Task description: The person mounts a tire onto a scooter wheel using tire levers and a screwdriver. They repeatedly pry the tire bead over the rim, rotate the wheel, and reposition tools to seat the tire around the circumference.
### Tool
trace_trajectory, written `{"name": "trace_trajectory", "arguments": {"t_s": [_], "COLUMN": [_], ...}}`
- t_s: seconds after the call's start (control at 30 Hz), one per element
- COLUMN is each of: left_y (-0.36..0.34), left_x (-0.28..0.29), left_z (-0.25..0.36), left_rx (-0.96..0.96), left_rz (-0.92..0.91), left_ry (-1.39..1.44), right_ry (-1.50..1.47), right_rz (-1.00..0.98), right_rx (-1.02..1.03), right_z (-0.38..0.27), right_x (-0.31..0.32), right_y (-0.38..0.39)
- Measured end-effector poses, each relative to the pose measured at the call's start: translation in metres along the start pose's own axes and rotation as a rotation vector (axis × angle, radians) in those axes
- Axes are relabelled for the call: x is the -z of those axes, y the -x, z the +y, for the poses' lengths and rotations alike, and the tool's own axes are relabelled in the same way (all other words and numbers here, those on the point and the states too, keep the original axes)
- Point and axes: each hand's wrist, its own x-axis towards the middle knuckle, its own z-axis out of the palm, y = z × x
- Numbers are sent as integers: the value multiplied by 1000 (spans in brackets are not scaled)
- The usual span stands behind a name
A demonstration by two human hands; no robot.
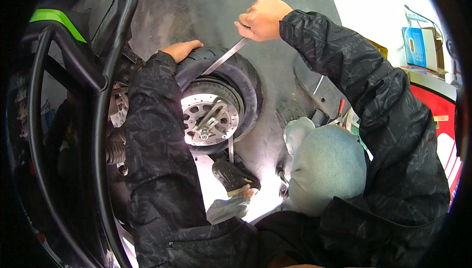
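Observation:
A black scooter-type tire point(251, 88) sits partly pried away from a silver wheel rim point(229, 113) with a slotted hub and a protruding axle. My right hand point(264, 18) is closed round the upper end of a flat metal tire lever point(223, 57). The lever's lower end goes in between the tire and the rim. My left hand point(183, 50) holds the far upper edge of the tire, its other fingers hidden by the tire and my sleeve. Below the rim, a second flat metal bar point(231, 148) sticks out toward my foot.
A black tubular frame point(101, 120) with a green strip rises close at left. My dark clog point(231, 175) stands just below the wheel, and my bent knee point(328, 162) is at right. Beyond it lie a red-handled tool point(340, 107) and a blue-and-white box point(414, 47).

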Motion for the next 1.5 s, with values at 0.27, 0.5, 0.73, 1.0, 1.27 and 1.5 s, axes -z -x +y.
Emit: {"name": "trace_trajectory", "arguments": {"t_s": [0.27,0.5,0.73,1.0,1.27,1.5], "left_y": [-4,-7,-7,11,84,90], "left_x": [2,2,0,-1,-71,-75], "left_z": [-11,-16,-18,-4,69,82], "left_rx": [-68,-80,-49,-177,-401,-263], "left_rz": [-14,-10,-34,136,483,489], "left_ry": [-70,-97,-54,-480,-415,-414], "right_ry": [-38,-62,-114,15,25,-96], "right_rz": [24,-22,36,17,193,501], "right_rx": [56,37,60,-54,-204,-380], "right_z": [13,24,33,5,-21,-29], "right_x": [-19,-40,-65,-26,-7,8], "right_y": [-6,-9,-11,-7,-2,16]}}
